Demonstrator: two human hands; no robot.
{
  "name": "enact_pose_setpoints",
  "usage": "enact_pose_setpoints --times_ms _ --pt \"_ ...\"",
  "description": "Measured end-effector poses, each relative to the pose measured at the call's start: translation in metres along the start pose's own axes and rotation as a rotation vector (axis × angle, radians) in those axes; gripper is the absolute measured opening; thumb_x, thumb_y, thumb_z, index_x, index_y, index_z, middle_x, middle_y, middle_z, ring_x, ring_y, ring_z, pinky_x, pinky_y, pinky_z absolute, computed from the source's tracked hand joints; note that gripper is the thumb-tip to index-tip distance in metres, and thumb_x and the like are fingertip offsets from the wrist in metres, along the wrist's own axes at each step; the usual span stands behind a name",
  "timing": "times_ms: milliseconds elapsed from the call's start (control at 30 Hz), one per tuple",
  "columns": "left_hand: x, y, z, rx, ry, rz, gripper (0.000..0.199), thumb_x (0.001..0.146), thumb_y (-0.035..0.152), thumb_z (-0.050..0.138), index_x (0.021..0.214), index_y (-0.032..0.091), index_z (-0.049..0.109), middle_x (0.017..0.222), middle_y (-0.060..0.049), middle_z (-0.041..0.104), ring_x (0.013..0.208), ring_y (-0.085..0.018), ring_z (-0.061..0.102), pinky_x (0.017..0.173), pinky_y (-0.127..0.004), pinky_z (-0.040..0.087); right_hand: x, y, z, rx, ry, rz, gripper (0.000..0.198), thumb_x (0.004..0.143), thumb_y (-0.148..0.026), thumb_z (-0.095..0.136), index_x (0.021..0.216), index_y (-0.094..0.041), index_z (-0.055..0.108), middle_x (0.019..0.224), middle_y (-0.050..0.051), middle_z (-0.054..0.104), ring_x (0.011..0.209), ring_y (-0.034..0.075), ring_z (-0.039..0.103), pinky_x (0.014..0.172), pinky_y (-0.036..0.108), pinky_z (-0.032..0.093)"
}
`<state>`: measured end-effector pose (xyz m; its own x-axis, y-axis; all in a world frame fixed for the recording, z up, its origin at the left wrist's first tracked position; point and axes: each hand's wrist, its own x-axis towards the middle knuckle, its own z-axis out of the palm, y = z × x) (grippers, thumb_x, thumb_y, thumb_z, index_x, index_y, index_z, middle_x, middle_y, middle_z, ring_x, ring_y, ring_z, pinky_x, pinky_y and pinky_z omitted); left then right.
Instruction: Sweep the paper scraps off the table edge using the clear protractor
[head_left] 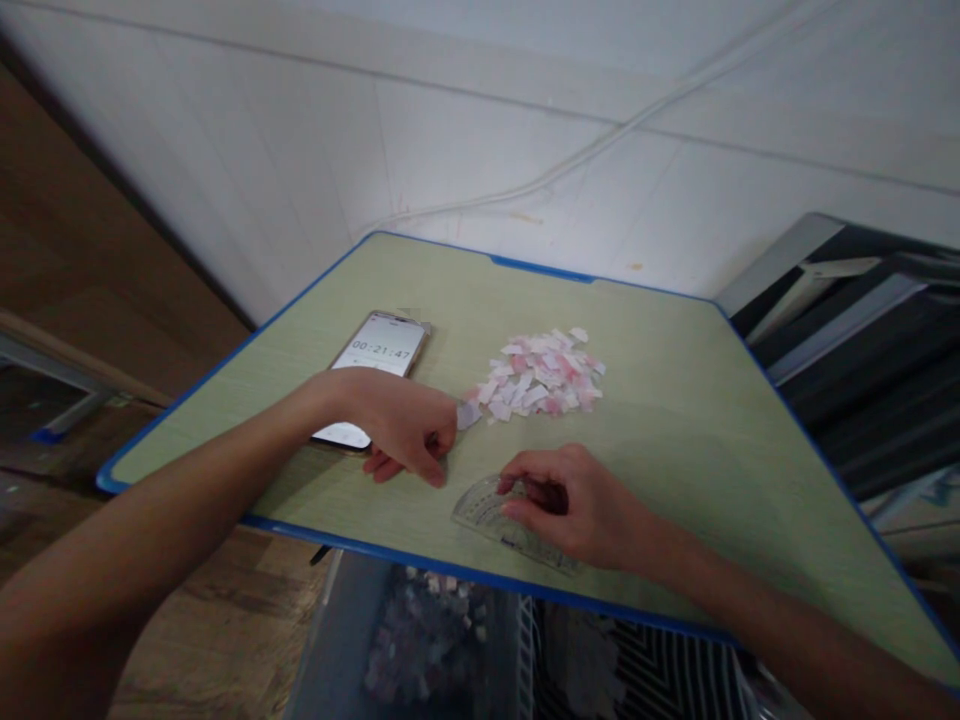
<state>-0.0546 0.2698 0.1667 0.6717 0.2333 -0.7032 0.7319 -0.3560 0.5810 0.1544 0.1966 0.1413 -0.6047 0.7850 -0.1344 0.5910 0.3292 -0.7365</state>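
Note:
My left hand point(405, 432) rests on the green desk point(675, 430), fingers curled, pinching a small pale paper scrap point(468, 413) at the near edge of a pile of pink and white paper bits point(541, 375). My right hand point(570, 500) presses down on a clear plastic protractor point(487, 515) that lies flat near the desk's front edge. A phone point(379, 358) with a timer on its screen lies just behind my left wrist, partly hidden by it.
The desk has a blue rim point(450, 568). Below its front edge stands a bin point(420, 640) holding paper bits. A white wall rises behind, a wooden floor lies at the left, and dark metal furniture point(862, 330) stands at the right.

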Motion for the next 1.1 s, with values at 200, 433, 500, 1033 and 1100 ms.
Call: enact_pose_setpoints --times_ms 200,433,500,1033,1100 --pt "0.0 0.001 0.0 0.009 -0.001 -0.001 0.028 0.078 0.021 0.05 0.051 0.02 0.045 0.039 0.001 0.053 0.036 -0.013 0.052 0.034 -0.02 0.039 -0.004 -0.004 0.008 -0.054 0.01 -0.066 0.022 0.075 -0.023 0.059 0.091 -0.011 0.07 0.053 -0.003 0.051 0.047 0.007 0.041 0.05 0.021 0.03" --pt "0.0 -0.001 0.0 0.018 0.002 -0.002 0.027 0.078 0.02 0.05 0.051 0.019 0.046 0.039 0.002 0.052 0.036 -0.013 0.052 0.034 -0.02 0.038 -0.007 0.002 0.011 -0.012 -0.004 -0.215 0.029 0.08 -0.026 0.059 0.102 -0.011 0.069 0.058 0.001 0.061 0.05 0.009 0.048 0.054 0.021 0.036" --pt "0.0 -0.001 0.0 0.015 0.001 -0.008 0.027 0.078 0.02 0.05 0.051 0.019 0.046 0.038 0.002 0.052 0.036 -0.013 0.052 0.034 -0.02 0.038 -0.007 0.003 0.01 0.041 -0.049 -0.258 0.028 0.082 -0.026 0.057 0.102 -0.01 0.069 0.058 0.001 0.06 0.051 0.008 0.047 0.054 0.02 0.036" --pt "0.0 0.0 0.001 -0.01 -0.004 -0.033 0.03 0.078 0.019 0.05 0.049 0.02 0.044 0.038 0.002 0.052 0.036 -0.013 0.052 0.035 -0.021 0.039 -0.003 0.032 -0.033 0.765 0.07 -0.187 0.031 0.085 -0.048 0.052 0.103 -0.022 0.055 0.062 -0.003 0.055 0.047 0.01 0.058 0.043 0.02 0.046" --pt "0.0 0.0 0.0 -0.002 -0.002 -0.036 0.031 0.079 0.019 0.05 0.048 0.02 0.044 0.038 0.002 0.052 0.036 -0.013 0.052 0.036 -0.021 0.039 -0.004 0.042 -0.052 0.726 0.338 -0.15 0.029 0.082 -0.047 0.057 0.098 -0.023 0.055 0.06 -0.005 0.054 0.039 0.009 0.053 0.034 0.019 0.042"
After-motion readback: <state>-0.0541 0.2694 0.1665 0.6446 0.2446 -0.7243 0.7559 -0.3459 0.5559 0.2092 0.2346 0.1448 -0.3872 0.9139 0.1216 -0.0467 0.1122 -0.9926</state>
